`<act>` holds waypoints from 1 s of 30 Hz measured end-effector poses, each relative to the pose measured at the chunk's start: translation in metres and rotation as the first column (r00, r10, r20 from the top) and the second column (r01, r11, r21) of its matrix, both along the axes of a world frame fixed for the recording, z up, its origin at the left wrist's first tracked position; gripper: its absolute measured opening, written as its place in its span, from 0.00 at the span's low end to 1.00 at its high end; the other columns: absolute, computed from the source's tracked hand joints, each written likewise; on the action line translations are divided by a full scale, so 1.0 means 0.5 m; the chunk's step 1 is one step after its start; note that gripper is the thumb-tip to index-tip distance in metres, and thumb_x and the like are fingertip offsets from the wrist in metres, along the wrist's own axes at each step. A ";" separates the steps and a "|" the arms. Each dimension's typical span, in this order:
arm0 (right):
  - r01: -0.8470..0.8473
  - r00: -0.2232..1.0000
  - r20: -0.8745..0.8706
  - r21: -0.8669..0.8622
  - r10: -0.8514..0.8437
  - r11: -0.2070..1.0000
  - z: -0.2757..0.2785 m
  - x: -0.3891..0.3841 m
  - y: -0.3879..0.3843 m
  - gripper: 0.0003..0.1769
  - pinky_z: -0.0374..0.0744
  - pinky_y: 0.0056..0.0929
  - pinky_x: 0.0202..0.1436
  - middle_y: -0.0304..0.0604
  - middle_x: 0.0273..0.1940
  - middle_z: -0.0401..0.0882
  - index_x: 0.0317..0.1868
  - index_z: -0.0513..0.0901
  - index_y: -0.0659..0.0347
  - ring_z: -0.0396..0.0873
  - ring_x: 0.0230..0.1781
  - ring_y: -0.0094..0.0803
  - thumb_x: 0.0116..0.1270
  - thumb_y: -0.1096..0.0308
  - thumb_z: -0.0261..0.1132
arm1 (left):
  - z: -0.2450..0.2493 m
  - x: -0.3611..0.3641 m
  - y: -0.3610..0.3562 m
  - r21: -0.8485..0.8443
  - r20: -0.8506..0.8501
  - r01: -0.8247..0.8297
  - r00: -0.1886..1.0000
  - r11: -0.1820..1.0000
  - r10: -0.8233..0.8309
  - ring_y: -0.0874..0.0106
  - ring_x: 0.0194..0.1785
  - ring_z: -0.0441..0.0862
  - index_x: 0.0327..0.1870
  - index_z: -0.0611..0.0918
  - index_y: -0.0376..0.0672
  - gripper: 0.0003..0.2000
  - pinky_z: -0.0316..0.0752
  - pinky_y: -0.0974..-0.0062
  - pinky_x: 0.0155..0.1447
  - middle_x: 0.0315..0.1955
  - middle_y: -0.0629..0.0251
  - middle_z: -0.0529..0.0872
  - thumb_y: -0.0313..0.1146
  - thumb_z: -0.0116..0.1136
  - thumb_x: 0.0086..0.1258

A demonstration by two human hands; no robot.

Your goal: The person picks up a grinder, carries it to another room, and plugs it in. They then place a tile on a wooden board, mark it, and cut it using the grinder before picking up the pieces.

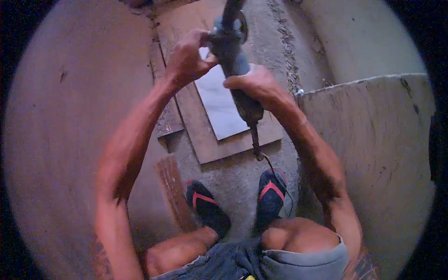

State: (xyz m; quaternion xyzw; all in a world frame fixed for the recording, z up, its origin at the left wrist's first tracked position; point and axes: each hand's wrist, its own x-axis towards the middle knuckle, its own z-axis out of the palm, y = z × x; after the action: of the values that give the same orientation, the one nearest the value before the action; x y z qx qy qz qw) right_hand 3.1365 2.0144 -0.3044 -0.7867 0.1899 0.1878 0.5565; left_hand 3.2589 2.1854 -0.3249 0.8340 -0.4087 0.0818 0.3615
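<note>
An angle grinder [231, 57] hangs over a white marbled tile [219, 109], its head pointing away from me and its cord end toward me. My left hand [190, 55] is closed around the side of the grinder near its head. Wrapped round the grinder's body, behind the head, is my right hand [255, 84], with the thumb across the top. The tile lies on a larger brown board [210, 151], and the grinder overlaps its right part in this view. A dark disc guard shows at the head, partly hidden.
From the grinder a power cord [270, 165] drops beside my right foot. A reddish wooden strip [171, 184] lies left of my sandalled feet. Another plank [169, 122] runs along the board's left side. An upright panel [368, 140] stands at the right, a wall [74, 140] at the left.
</note>
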 end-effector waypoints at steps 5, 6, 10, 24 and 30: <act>0.020 0.998 0.050 0.056 -0.023 0.998 -0.027 0.012 -0.027 0.24 0.77 0.30 0.35 0.42 0.33 0.81 0.39 0.82 0.66 0.78 0.30 0.28 0.50 0.55 0.73 | -0.032 -0.012 0.042 0.085 -0.110 -0.094 0.989 0.992 0.103 0.56 0.57 0.81 0.64 0.72 0.41 0.34 0.76 0.60 0.60 0.53 0.50 0.82 0.41 0.73 0.57; 0.031 0.999 0.038 0.037 -0.033 0.999 -0.026 0.021 -0.045 0.24 0.77 0.30 0.34 0.42 0.32 0.81 0.39 0.81 0.66 0.78 0.29 0.28 0.51 0.54 0.73 | -0.046 -0.043 0.050 0.191 -0.050 -0.051 0.997 0.980 0.062 0.53 0.59 0.78 0.65 0.71 0.41 0.36 0.74 0.58 0.62 0.56 0.47 0.79 0.44 0.73 0.56; 0.100 0.994 0.041 0.073 -0.103 0.992 -0.040 0.042 -0.101 0.23 0.77 0.30 0.32 0.40 0.30 0.81 0.37 0.82 0.65 0.78 0.27 0.27 0.52 0.52 0.73 | -0.177 -0.229 0.076 0.506 -0.098 0.027 0.995 0.862 0.026 0.35 0.68 0.62 0.70 0.65 0.43 0.49 0.64 0.44 0.68 0.71 0.39 0.58 0.61 0.72 0.50; 0.084 0.990 0.132 -0.221 -0.055 0.972 -0.067 0.040 -0.123 0.25 0.77 0.32 0.40 0.43 0.34 0.83 0.42 0.82 0.63 0.80 0.33 0.32 0.48 0.53 0.73 | -0.236 -0.224 0.015 0.482 -0.038 -0.029 0.998 0.875 0.054 0.38 0.73 0.55 0.71 0.61 0.33 0.53 0.56 0.43 0.73 0.70 0.36 0.58 0.63 0.69 0.51; 0.011 0.978 0.202 -0.264 0.044 0.964 -0.109 0.112 -0.057 0.24 0.79 0.34 0.37 0.47 0.31 0.83 0.37 0.82 0.66 0.82 0.33 0.35 0.47 0.53 0.69 | -0.220 -0.042 0.027 0.314 -0.293 -0.050 0.945 0.948 0.146 0.45 0.73 0.61 0.69 0.64 0.29 0.50 0.58 0.59 0.75 0.68 0.36 0.63 0.58 0.71 0.54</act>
State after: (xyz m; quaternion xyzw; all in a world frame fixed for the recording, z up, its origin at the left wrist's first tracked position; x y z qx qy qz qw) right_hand 3.1923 1.9858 -0.3591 -0.8706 0.1481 0.0830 0.4618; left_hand 3.2381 2.1989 -0.4347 0.9012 -0.3115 -0.0966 0.2854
